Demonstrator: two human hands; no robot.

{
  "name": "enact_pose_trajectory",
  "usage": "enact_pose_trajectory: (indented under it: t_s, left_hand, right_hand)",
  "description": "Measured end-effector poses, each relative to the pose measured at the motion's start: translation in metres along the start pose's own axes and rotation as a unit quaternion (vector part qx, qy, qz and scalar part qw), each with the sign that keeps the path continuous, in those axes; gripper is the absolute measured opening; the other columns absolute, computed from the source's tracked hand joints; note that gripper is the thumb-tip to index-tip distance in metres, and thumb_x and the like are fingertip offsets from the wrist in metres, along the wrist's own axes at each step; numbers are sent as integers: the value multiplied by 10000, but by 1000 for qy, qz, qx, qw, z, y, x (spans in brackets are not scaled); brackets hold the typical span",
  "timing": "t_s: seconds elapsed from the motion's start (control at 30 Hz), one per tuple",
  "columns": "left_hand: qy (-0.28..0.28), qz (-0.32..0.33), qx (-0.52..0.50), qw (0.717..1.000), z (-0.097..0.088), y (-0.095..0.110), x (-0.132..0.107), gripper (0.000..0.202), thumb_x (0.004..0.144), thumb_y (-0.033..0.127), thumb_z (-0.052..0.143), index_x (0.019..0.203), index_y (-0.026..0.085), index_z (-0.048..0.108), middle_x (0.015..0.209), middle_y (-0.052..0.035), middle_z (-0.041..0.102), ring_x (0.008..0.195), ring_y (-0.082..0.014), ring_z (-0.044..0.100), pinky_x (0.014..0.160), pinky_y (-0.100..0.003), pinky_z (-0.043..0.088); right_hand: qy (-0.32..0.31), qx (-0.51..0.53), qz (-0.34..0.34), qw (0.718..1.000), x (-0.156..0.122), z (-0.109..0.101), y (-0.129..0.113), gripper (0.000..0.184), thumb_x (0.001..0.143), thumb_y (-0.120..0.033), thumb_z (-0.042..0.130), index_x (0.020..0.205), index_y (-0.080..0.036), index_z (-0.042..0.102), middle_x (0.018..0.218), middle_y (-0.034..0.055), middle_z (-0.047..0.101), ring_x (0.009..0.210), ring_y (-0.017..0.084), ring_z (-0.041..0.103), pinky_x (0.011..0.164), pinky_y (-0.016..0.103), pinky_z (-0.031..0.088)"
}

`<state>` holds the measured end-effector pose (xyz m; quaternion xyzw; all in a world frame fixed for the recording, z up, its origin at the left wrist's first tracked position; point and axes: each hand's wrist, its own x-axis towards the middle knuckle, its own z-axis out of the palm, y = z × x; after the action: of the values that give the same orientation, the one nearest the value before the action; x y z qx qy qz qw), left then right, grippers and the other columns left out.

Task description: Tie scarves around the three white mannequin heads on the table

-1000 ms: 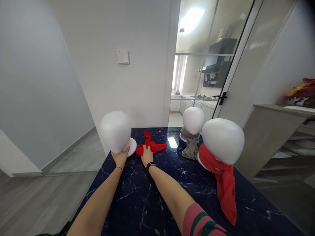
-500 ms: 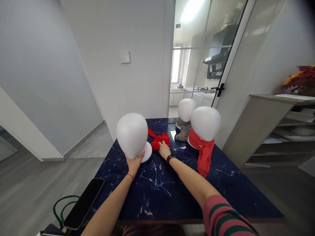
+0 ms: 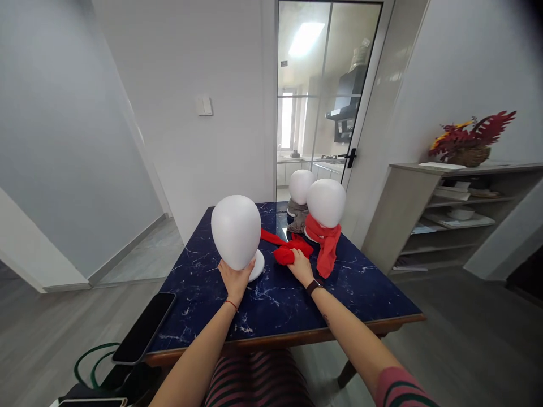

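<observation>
Red scarf (image 3: 290,246) is lying crumpled on the dark blue marbled bench (image 3: 275,311), right of the nearest white mannequin head (image 3: 236,229). Bright red, soft, bunched at the near end; a narrow tail is trailed back toward the head, contact there not clear. Bunched end is pinched by the right hand (image 3: 302,270), fingers curled nearly closed, tips partly hidden in cloth. Head's neck is wrapped by the left hand (image 3: 233,280), part-closed around it, far fingers hidden; disc base (image 3: 258,267) is seated on the bench. Step in hand, as judged: scarf being gathered while head is steadied. Any lift calls for a fuller grip on the cloth. Beyond, another mannequin head (image 3: 326,200) is wrapped in a coral-red scarf (image 3: 326,246).
</observation>
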<state>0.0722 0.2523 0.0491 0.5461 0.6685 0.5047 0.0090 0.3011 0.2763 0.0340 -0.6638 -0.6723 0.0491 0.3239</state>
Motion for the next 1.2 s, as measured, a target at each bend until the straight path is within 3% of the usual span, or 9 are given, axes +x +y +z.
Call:
enact_pose_trajectory:
  t_s: [0.17,0.4,0.53,0.67,0.73,0.87,1.0,1.1,1.2]
  left_hand:
    - [26,41,61,997,7,-6,2,769,603,629,650,1128,99,467,996,-131,501,1051,-347,448,937,-471,338]
    - [19,36,76,996,12,-9,2,834,617,666,612,1160,56,446,1036,-162,496,1053,-348,456,917,-476,356]
    - [-8,32,51,998,10,-11,1,887,579,637,664,1226,80,425,1161,-189,491,1151,-363,427,957,-476,347]
    - [-54,49,17,997,9,-17,3,727,651,543,655,1225,144,456,1212,-164,531,1209,-342,428,1056,-508,227]
    - [-57,41,0,998,9,-19,4,717,650,526,661,1224,150,454,1209,-158,550,1176,-334,471,1042,-504,259]
    - [-32,31,-27,999,6,-19,6,822,591,524,705,1261,155,404,1202,-155,566,1095,-311,544,927,-424,401]
    - [-38,31,-26,998,2,-15,4,853,600,530,698,1288,149,366,1210,-151,561,1107,-309,540,920,-414,414]
    - [-54,24,-6,998,0,-10,2,820,636,530,672,1297,161,354,1274,-153,517,1198,-317,472,1029,-484,308]
    - [-77,16,5,997,0,-8,0,805,660,495,666,1318,178,328,1347,-155,452,1292,-316,366,1089,-565,139]
  right_hand:
    - [45,86,-8,995,7,0,10,360,812,-299,495,1156,-196,472,1064,59,626,968,179,602,788,272,446]
    - [102,254,90,958,12,4,15,587,789,-541,480,1215,-138,464,1103,148,635,1002,252,606,830,345,455]
    - [96,263,98,955,14,3,17,549,850,-556,335,1074,-120,583,1037,162,660,979,261,612,804,339,452]
    - [103,258,107,955,14,3,17,600,861,-601,242,847,-148,635,854,152,686,835,269,634,707,332,451]
    - [116,247,112,956,14,2,16,621,856,-621,221,805,-153,626,817,154,680,801,270,630,694,333,442]
    - [168,214,105,957,14,1,14,633,851,-623,211,858,-127,604,945,195,643,922,275,590,805,357,417]
    - [187,197,81,959,10,-2,11,597,866,-589,218,880,-126,594,918,181,639,887,260,586,798,357,416]
    - [172,188,57,965,6,-4,9,506,868,-535,287,916,-134,591,810,141,654,751,249,602,710,351,431]
    - [173,178,50,967,4,-3,9,441,867,-454,322,1010,-119,571,870,154,658,775,258,612,718,369,441]
